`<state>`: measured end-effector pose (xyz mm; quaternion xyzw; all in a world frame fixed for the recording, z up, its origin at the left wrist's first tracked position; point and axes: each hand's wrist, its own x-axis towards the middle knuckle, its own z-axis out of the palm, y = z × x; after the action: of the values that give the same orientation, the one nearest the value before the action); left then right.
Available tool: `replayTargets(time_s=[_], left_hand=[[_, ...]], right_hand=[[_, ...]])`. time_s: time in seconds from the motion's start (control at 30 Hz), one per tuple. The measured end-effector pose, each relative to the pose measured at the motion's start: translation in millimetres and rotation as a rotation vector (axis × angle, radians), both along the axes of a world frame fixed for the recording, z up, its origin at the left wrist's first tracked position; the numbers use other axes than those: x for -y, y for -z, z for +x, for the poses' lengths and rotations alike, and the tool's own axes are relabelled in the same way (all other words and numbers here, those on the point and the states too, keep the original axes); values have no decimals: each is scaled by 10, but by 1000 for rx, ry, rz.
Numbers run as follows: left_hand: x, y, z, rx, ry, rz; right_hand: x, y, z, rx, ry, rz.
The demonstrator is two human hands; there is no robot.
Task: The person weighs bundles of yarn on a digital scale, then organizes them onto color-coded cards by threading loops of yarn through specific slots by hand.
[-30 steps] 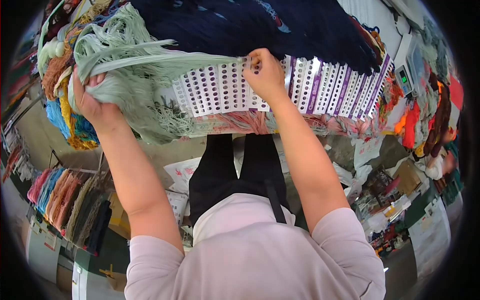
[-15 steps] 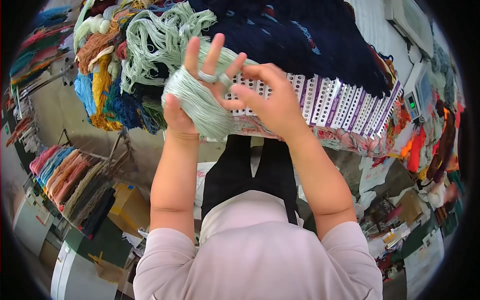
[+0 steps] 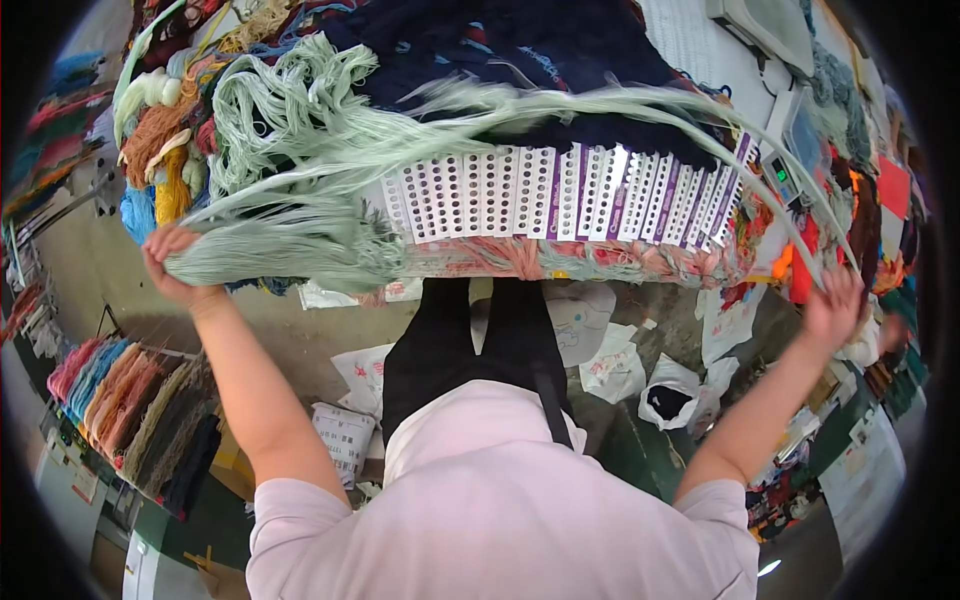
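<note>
My left hand (image 3: 182, 268), out at the left of the table, is closed around the end of a pale green thread skein (image 3: 290, 240). Far to the right, my right hand (image 3: 836, 306) pinches the other end of pale green strands, which arc blurred across the table between my two hands. Beneath the strands lies a row of white and purple perforated cards (image 3: 520, 195). A looser heap of pale green thread (image 3: 285, 100) rests behind my left hand. Dark navy yarn (image 3: 590, 50) covers the table beyond the cards.
Mixed coloured yarn (image 3: 165, 150) is piled at the left. A scale with a green display (image 3: 785, 175) stands at the right, near orange and red yarn. A rack of coloured skeins (image 3: 135, 410) is at lower left. Bags and papers (image 3: 670, 390) lie on the floor.
My hands have moved from close together at the middle to far apart. The skein, bunched around my left hand before, is now stretched out, with strands pulled to the right by my right hand.
</note>
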<state>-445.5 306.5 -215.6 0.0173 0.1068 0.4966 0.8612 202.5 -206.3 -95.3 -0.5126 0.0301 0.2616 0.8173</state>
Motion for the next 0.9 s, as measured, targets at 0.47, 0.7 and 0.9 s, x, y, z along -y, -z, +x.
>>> replayTargets(time_s=[0.47, 0.7, 0.9], left_hand=[[-351, 18, -280, -1003, -480, -25], [-623, -418, -652, -735, -231, 186], [1163, 625, 2117, -1125, 403, -1]], right_hand=[[1746, -181, 1016, 94, 183, -189], [2664, -1355, 1445, 465, 255, -342], [-615, 179, -232, 196, -108, -620]])
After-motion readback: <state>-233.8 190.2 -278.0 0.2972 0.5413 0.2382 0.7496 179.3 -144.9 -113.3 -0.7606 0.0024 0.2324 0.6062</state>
